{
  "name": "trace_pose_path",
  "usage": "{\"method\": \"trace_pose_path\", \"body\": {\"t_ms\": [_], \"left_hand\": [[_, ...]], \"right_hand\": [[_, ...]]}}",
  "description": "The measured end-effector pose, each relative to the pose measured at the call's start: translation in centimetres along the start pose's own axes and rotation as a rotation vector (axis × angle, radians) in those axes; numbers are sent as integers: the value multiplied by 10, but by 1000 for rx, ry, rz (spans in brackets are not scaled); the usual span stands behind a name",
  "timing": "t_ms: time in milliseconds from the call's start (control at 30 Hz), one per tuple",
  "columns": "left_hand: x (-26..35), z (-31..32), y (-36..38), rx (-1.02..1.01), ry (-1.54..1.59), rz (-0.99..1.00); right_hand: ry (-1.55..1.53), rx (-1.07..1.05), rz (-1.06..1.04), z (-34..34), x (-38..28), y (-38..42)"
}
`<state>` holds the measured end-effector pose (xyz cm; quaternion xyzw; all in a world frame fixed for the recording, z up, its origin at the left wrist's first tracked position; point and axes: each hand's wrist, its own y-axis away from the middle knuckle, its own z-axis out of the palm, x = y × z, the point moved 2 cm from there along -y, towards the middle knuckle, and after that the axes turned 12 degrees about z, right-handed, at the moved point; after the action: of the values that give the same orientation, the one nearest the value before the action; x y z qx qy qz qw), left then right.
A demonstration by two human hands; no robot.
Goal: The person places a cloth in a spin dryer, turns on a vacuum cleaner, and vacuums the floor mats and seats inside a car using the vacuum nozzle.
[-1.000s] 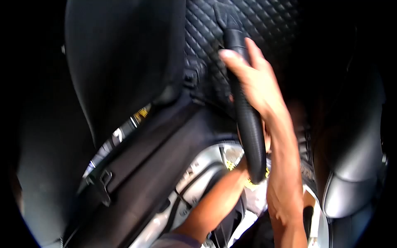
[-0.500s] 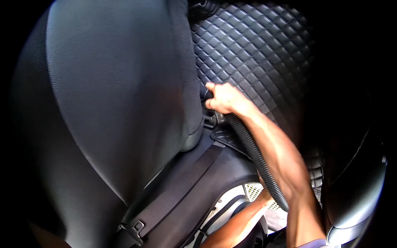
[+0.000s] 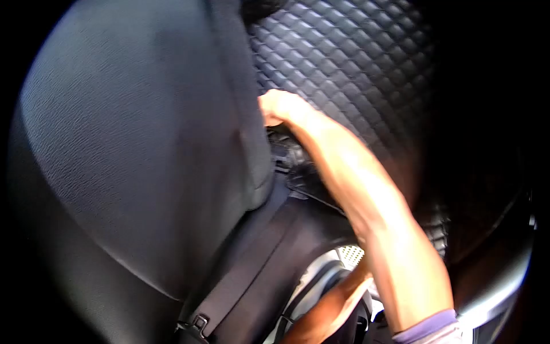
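My right hand (image 3: 275,107) is curled at the side edge of the dark seat (image 3: 154,126), with its fingertips hidden behind that edge. Half a second earlier it gripped the end of a black ribbed hose; that hose is now covered by my forearm. Beneath the hand lies the black quilted floor mat (image 3: 344,63). My left forearm shows low in the view, but the hand at its end is hidden behind my right arm.
A seat belt strap (image 3: 246,275) with a metal buckle piece (image 3: 200,324) runs along the door sill side. A black plastic fitting (image 3: 281,157) sits by the seat base. Glossy dark trim (image 3: 498,292) curves at the lower right.
My right hand has moved up and left, further behind the seat edge. The ribbed hose has gone out of sight behind my arm. The camera view has shifted slightly.
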<state>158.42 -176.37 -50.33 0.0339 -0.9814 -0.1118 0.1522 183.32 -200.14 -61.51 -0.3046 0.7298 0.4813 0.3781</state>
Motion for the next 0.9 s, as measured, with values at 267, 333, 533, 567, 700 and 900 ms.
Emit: {"method": "trace_pose_path", "body": {"t_ms": [267,333,533,567,700,900], "left_hand": [[8,27,18,96,-1,-48],[-5,22,31,135,12,-3],[-26,37,45,294,7,139],[-30,38,55,344,28,167],[-30,41,54,519,73,258],[-18,36,41,377,-11,-91]], "right_hand": [[-561,246,472,-9,7,138],[-706,447,605,-26,19,179],[-645,622,822,-42,65,258],[-657,587,880,-20,53,270],[-710,447,888,25,43,362],[-1164,-41,1142,47,33,560]]}}
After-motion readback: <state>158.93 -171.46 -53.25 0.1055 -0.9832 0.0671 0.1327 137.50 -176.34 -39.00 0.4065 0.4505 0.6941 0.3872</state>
